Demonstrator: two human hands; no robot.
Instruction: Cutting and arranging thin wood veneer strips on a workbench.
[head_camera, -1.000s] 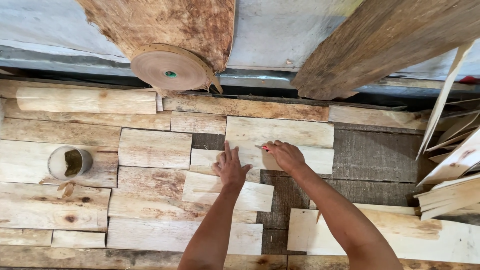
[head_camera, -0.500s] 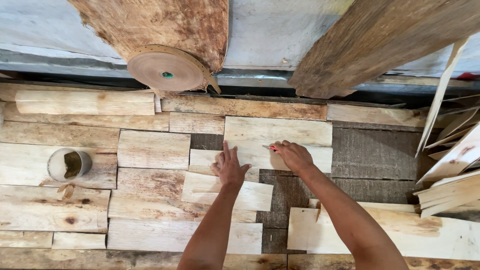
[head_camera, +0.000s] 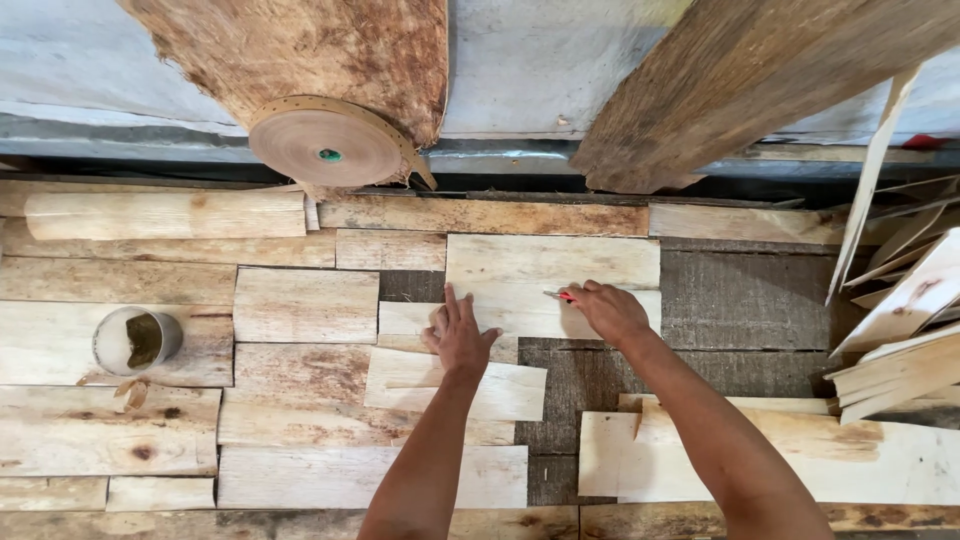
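Note:
My left hand (head_camera: 460, 335) lies flat with fingers spread on a pale wood veneer sheet (head_camera: 440, 318) in the middle of the work surface. My right hand (head_camera: 608, 310) is closed around a small red-tipped cutter (head_camera: 558, 295), whose tip rests on a larger pale veneer sheet (head_camera: 545, 270) just right of my left hand. Another veneer piece (head_camera: 455, 385) lies under my left wrist.
Many veneer pieces (head_camera: 300, 305) cover the dark boards. A roll of brown paper tape (head_camera: 325, 148) hangs at the back under a log. A small cup (head_camera: 135, 340) sits at the left. Stacked veneer strips (head_camera: 900, 340) lean at the right.
My right hand with the cutter has shifted slightly to the right along the veneer sheet. My left hand stays pressed flat in the same place.

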